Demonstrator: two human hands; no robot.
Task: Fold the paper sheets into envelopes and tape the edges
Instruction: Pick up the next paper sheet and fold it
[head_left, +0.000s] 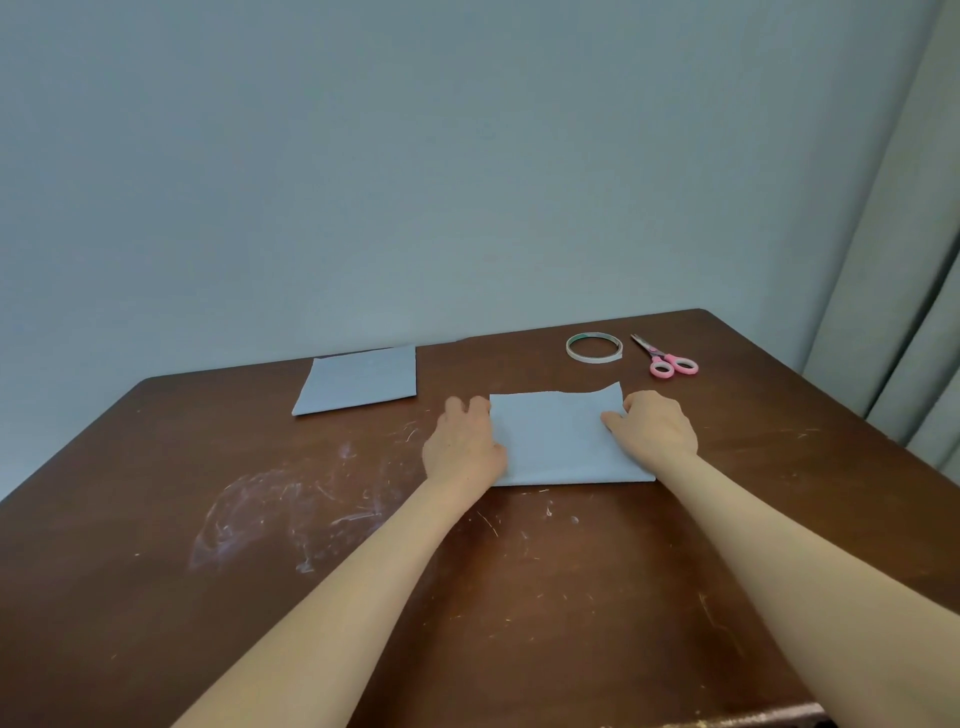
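Fingers of your left hand (462, 448) bend at the left edge of the sheet being worked, thumb lying on its near-left part; those of your right hand (655, 427) bend over the right edge, thumb tip set on the paper. Whether either hand pinches a layer or only presses it cannot be told from this view. Beneath lies the brown table (260, 519), scuffed with pale scratches. On it, between your hands, rests the folded paper sheet (553, 444), doubled over with its crease toward you and its far right corner lifted slightly. A second sheet (358, 379) lies flat well apart, toward the far left edge. At the far right sit the tape roll (594, 347) and, just beside it, the pink-handled scissors (667, 359), both untouched. The step in hand appears to be aligning and creasing the first fold; no tape shows on any edge. Your next move likely calls for flattening the raised corner, squaring the side edges, and then reaching for the tape.
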